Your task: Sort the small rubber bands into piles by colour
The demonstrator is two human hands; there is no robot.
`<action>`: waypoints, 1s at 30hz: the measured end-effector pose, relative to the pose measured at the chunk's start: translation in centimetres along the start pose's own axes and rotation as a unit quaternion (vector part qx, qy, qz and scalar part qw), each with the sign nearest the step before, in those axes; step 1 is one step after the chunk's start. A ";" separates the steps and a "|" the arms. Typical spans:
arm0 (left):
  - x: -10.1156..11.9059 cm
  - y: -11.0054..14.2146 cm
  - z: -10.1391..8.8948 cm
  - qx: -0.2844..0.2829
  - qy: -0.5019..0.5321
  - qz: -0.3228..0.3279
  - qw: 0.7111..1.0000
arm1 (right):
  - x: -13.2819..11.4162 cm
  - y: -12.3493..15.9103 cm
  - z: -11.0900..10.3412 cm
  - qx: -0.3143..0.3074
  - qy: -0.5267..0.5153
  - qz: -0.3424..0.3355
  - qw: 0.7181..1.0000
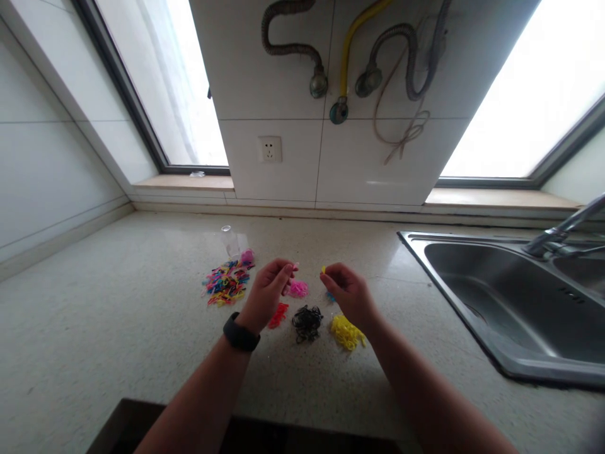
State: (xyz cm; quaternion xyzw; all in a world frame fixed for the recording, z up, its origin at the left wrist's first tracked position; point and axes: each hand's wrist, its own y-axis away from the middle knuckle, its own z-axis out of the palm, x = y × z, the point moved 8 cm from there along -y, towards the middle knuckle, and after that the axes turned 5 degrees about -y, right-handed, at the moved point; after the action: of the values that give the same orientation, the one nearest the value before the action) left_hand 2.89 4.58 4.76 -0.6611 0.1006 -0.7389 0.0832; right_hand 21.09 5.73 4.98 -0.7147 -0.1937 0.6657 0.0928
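Observation:
My left hand [273, 287], with a black band on its wrist, pinches a small pink rubber band [295, 267] between thumb and fingertips. Across from it, my right hand [347, 287] pinches a small yellow rubber band [324, 270]. Below and between the hands lie a pink pile [298, 289], a black pile [307, 324], a red pile [278, 315] and a yellow pile [348, 332] of small bands. A blue pile [330, 296] is partly hidden by my right hand. Left of my left hand spreads a mixed-colour pile [227, 282].
Behind the mixed pile are a clear plastic cup [230, 241] and a pink lump [247, 256]. A steel sink [510, 302] with a tap [562, 233] is set into the counter [142, 302] on the right. A socket [271, 149] and pipe hoses are on the wall.

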 end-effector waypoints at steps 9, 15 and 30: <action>1.6 0.9 -0.4 -0.022 -0.027 0.061 0.998 | -0.7 -0.2 -1.5 0.028 0.016 -0.020 0.999; 3.2 1.4 -0.3 -0.031 -0.018 0.108 0.993 | -0.1 -0.3 -1.9 0.027 0.026 -0.023 0.999; 2.2 0.5 0.9 -0.102 -0.411 0.185 0.887 | 0.1 -0.4 -2.5 0.007 0.101 -0.032 0.994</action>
State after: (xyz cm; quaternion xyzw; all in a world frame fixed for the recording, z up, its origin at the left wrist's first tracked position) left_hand 3.55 3.54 6.81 -0.8798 0.2523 -0.3582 0.1842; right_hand 23.55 6.42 5.26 -0.7709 -0.2019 0.5881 0.1380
